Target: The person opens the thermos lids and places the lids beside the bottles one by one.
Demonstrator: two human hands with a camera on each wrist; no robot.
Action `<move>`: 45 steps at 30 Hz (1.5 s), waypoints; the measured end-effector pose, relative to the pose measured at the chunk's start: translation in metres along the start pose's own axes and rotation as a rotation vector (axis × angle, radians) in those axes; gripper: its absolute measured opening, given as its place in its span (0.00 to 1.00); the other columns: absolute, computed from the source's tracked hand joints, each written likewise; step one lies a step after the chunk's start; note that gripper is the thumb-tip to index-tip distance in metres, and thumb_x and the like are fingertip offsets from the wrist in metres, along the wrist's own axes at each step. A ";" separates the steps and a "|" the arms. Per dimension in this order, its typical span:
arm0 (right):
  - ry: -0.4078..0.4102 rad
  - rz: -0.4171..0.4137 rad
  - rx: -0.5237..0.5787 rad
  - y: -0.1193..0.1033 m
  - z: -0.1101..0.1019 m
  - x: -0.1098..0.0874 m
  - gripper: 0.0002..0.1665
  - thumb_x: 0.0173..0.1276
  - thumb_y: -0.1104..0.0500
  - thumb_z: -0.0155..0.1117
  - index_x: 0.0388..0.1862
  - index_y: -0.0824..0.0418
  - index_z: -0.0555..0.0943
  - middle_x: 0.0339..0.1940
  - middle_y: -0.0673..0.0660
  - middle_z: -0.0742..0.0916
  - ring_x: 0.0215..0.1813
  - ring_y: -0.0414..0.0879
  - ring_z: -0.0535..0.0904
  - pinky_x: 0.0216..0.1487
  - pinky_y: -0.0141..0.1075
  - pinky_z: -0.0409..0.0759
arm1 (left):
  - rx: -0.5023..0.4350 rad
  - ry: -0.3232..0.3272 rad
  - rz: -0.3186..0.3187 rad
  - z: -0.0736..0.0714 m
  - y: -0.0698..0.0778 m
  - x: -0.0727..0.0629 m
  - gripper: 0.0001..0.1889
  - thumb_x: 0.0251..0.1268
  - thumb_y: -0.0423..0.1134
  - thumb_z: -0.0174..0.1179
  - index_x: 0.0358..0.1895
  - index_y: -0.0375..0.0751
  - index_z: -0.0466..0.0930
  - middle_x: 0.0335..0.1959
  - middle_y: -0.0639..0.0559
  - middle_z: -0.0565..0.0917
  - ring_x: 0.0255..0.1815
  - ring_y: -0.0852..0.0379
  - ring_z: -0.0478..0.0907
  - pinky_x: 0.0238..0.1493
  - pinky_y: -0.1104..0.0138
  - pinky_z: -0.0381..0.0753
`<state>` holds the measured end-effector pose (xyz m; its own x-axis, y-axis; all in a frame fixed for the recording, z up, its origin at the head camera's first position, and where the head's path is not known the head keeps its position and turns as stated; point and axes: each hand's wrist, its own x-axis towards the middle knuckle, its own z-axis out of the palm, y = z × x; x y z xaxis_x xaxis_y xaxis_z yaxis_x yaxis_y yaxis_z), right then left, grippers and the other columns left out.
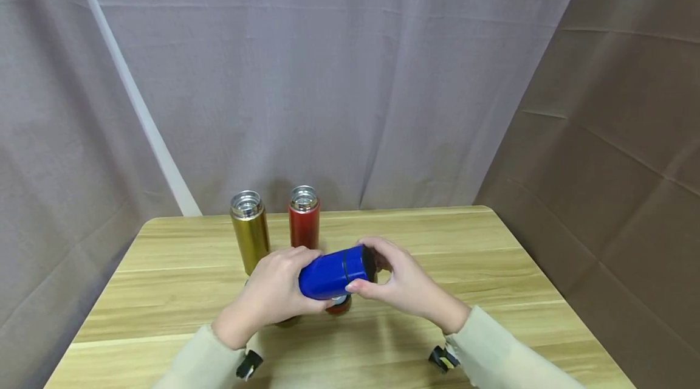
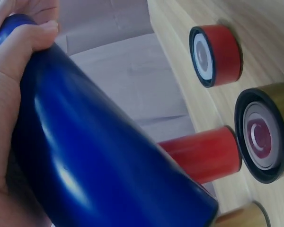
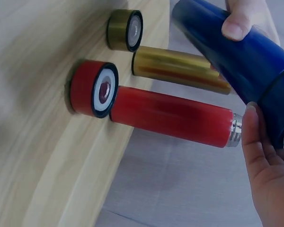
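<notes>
A blue thermos bottle (image 1: 324, 276) is held tilted above the table between both hands. My left hand (image 1: 281, 282) grips its body, the thumb along the near side. At the other end, my right hand (image 1: 401, 282) has fingers and thumb round the blue cap (image 1: 356, 262), which sits on the bottle with a dark seam between them. Behind the hands stand an uncapped gold thermos (image 1: 250, 242) and an uncapped red thermos (image 1: 305, 226). Their lids, a red lid (image 3: 85, 90) and a gold lid (image 3: 119, 29), lie inner side up in front of them, partly hidden in the head view.
The wooden table (image 1: 481, 267) has its back edge close to a grey curtain (image 1: 339, 103). A brown cloth wall (image 1: 618, 164) rises along the right side. Small black straps hang below both sleeves (image 1: 494, 346).
</notes>
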<state>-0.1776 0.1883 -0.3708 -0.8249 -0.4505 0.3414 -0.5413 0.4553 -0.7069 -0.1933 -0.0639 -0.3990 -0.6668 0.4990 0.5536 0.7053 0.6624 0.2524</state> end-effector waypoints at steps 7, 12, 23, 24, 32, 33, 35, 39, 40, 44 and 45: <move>-0.060 -0.112 -0.103 -0.003 -0.003 -0.001 0.36 0.58 0.43 0.72 0.62 0.51 0.70 0.52 0.42 0.78 0.49 0.38 0.78 0.51 0.37 0.79 | -0.076 -0.105 -0.067 -0.006 -0.001 -0.001 0.34 0.33 0.65 0.74 0.49 0.55 0.81 0.40 0.65 0.82 0.37 0.65 0.76 0.41 0.66 0.78; -0.070 -0.066 -0.130 -0.003 -0.003 -0.002 0.39 0.61 0.41 0.69 0.68 0.49 0.65 0.55 0.45 0.77 0.50 0.39 0.77 0.51 0.37 0.79 | -0.042 -0.101 -0.094 -0.003 0.003 -0.002 0.35 0.37 0.64 0.73 0.52 0.52 0.80 0.41 0.62 0.82 0.39 0.62 0.77 0.44 0.63 0.78; -0.015 0.154 -0.076 -0.005 0.004 0.000 0.42 0.59 0.35 0.67 0.69 0.43 0.64 0.56 0.47 0.77 0.47 0.41 0.78 0.46 0.37 0.80 | 0.085 -0.030 -0.088 0.002 0.004 -0.006 0.40 0.40 0.61 0.74 0.59 0.48 0.76 0.47 0.53 0.81 0.48 0.52 0.77 0.56 0.55 0.73; -0.010 0.166 -0.070 -0.005 0.004 0.000 0.42 0.59 0.35 0.67 0.69 0.44 0.64 0.55 0.47 0.78 0.47 0.42 0.78 0.46 0.38 0.80 | 0.086 -0.029 -0.086 0.002 0.004 -0.006 0.40 0.39 0.62 0.74 0.58 0.47 0.76 0.47 0.53 0.81 0.48 0.52 0.77 0.56 0.55 0.73; -0.001 0.216 -0.046 -0.005 0.006 0.002 0.41 0.59 0.35 0.66 0.67 0.48 0.67 0.53 0.51 0.79 0.46 0.45 0.77 0.45 0.41 0.81 | 0.104 -0.023 -0.068 0.003 0.005 -0.007 0.40 0.39 0.62 0.74 0.58 0.47 0.76 0.46 0.52 0.81 0.48 0.51 0.77 0.55 0.56 0.73; -0.002 0.217 -0.046 -0.004 0.006 0.002 0.41 0.60 0.35 0.66 0.67 0.49 0.67 0.54 0.51 0.79 0.46 0.45 0.77 0.45 0.42 0.81 | 0.107 -0.023 -0.067 0.003 0.005 -0.007 0.40 0.39 0.63 0.74 0.58 0.47 0.76 0.46 0.52 0.81 0.48 0.51 0.77 0.55 0.56 0.73; -0.001 0.219 -0.047 -0.004 0.006 0.002 0.40 0.60 0.35 0.67 0.67 0.49 0.68 0.54 0.52 0.79 0.47 0.45 0.77 0.46 0.43 0.81 | 0.107 -0.027 -0.070 0.002 0.006 -0.007 0.40 0.39 0.62 0.74 0.58 0.48 0.76 0.46 0.52 0.81 0.48 0.51 0.77 0.55 0.55 0.72; -0.001 0.224 -0.052 -0.004 0.006 0.002 0.40 0.59 0.35 0.67 0.67 0.49 0.68 0.53 0.51 0.79 0.47 0.45 0.77 0.45 0.43 0.82 | 0.104 -0.032 -0.074 0.001 0.006 -0.006 0.40 0.39 0.62 0.74 0.59 0.49 0.76 0.47 0.52 0.80 0.48 0.51 0.77 0.55 0.55 0.72; -0.003 0.227 -0.060 -0.003 0.006 0.002 0.40 0.60 0.35 0.66 0.66 0.49 0.68 0.51 0.51 0.80 0.46 0.44 0.77 0.45 0.43 0.82 | 0.103 -0.031 -0.072 0.001 0.006 -0.007 0.40 0.39 0.62 0.74 0.59 0.49 0.76 0.47 0.52 0.80 0.48 0.51 0.77 0.55 0.55 0.72; -0.031 0.258 -0.080 -0.004 0.006 0.001 0.37 0.62 0.34 0.64 0.64 0.50 0.70 0.43 0.50 0.81 0.43 0.44 0.77 0.39 0.39 0.81 | 0.115 -0.018 -0.053 0.001 0.007 -0.006 0.40 0.39 0.61 0.75 0.59 0.48 0.76 0.46 0.51 0.80 0.47 0.50 0.77 0.53 0.55 0.73; -0.042 0.266 -0.077 -0.004 0.006 0.000 0.36 0.62 0.35 0.63 0.63 0.51 0.71 0.41 0.50 0.82 0.41 0.44 0.77 0.38 0.38 0.80 | 0.117 -0.014 -0.047 0.001 0.007 -0.006 0.40 0.39 0.60 0.75 0.59 0.48 0.76 0.46 0.51 0.80 0.47 0.49 0.77 0.53 0.55 0.73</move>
<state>-0.1746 0.1817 -0.3719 -0.9331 -0.3378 0.1232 -0.3186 0.6180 -0.7187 -0.1846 -0.0618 -0.4015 -0.7019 0.4732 0.5323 0.6410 0.7455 0.1825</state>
